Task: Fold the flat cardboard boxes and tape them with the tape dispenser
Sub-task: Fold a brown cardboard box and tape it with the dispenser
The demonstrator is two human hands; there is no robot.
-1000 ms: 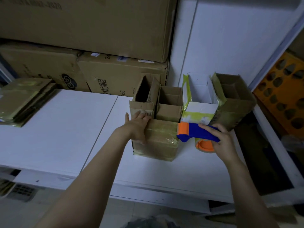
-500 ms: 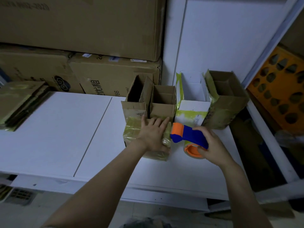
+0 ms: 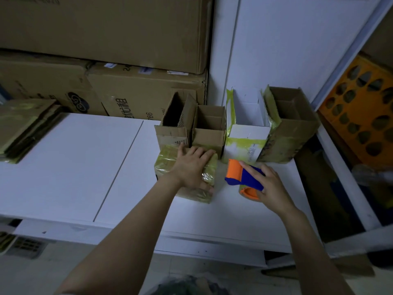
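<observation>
while the left hand [image 3: 191, 169] lies flat on top of the taped box [image 3: 168, 160], fingers stretched out toward the back and its grip open, the right hand [image 3: 270, 184] has its grip closed round the blue handle of the tape dispenser [image 3: 240, 175], index finger laid along the top. the dispenser, orange at its head and at the roll hub, sits just to the right of the taped box with a narrow gap between them; whether it rests on the white worktop [image 3: 74, 167] cannot be told. the taped box, wrapped in yellowish glossy tape, stands on the worktop near its front middle. right behind it stand two open brown boxes [image 3: 209, 133] side by side, then an open white box [image 3: 246, 133] with yellow-green tape, then a larger open brown box [image 3: 295, 128] tilted at the right. a stack of flat cardboard boxes [image 3: 23, 124] lies at the far left of the worktop. big cartons [image 3: 106, 28] are piled along the back, and an orange perforated crate [image 3: 361, 116] shows at the right edge.
</observation>
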